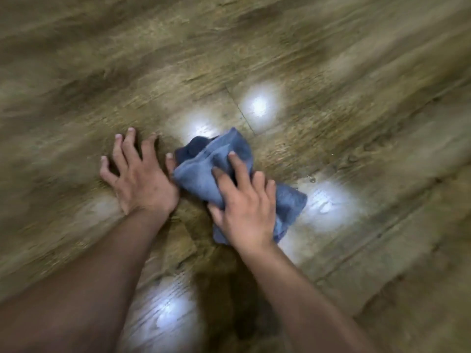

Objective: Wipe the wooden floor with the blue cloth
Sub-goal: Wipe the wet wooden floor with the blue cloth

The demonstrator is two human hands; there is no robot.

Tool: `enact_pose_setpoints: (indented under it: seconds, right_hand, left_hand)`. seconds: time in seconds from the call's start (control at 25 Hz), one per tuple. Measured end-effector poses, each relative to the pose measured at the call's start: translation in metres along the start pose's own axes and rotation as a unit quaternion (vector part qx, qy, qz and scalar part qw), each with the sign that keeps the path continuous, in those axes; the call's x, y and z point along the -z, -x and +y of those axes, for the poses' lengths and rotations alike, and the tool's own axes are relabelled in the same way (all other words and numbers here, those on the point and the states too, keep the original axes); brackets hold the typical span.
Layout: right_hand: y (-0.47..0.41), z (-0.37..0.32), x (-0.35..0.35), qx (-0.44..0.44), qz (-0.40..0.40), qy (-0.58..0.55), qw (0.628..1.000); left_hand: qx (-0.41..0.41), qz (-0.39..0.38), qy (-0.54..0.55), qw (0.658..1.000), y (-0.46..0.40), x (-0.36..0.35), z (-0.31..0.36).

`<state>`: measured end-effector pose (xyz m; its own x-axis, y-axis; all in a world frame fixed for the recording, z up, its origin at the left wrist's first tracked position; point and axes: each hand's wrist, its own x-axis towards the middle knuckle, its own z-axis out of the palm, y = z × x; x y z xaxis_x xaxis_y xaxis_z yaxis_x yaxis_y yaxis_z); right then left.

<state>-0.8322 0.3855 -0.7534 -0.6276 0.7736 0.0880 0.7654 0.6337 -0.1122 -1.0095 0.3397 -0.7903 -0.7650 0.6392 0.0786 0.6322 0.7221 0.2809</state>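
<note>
A crumpled blue cloth (204, 171) lies on the wooden floor (331, 72) in the middle of the view. My right hand (244, 207) presses down on the cloth's near half, fingers spread over its folds and gripping it. Just left of the cloth, my left hand (137, 174) rests flat on the bare planks with its fingers spread; its thumb touches the cloth's left edge. Both forearms reach in from the bottom of the frame. The picture is smeared by motion.
Brown wood-grain planks fill the whole view, with seams running diagonally. Several bright lamp reflections (258, 105) shine on the floor around the cloth. A few tiny specks (312, 178) lie to the right of the cloth.
</note>
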Motion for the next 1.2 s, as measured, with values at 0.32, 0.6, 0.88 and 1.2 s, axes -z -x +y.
enact_pose_setpoints:
  seconds: [0.32, 0.6, 0.88, 1.2]
  right_hand:
    - [0.104, 0.084, 0.026, 0.035, -0.051, 0.037, 0.997]
    - [0.046, 0.178, 0.030, -0.131, -0.032, 0.065, 0.989]
    - [-0.103, 0.152, 0.012, -0.226, -0.004, 0.085, 0.970]
    - [-0.129, 0.107, 0.004, -0.031, -0.004, 0.059, 0.998]
  left_hand:
    - [-0.019, -0.159, -0.003, 0.987, -0.006, 0.015, 0.047]
    - [0.015, -0.466, -0.035, 0.884, -0.017, 0.012, 0.120]
    - [0.005, -0.479, -0.031, 0.877, -0.015, 0.015, 0.118]
    - [0.010, -0.464, -0.045, 0.885, -0.014, 0.015, 0.120]
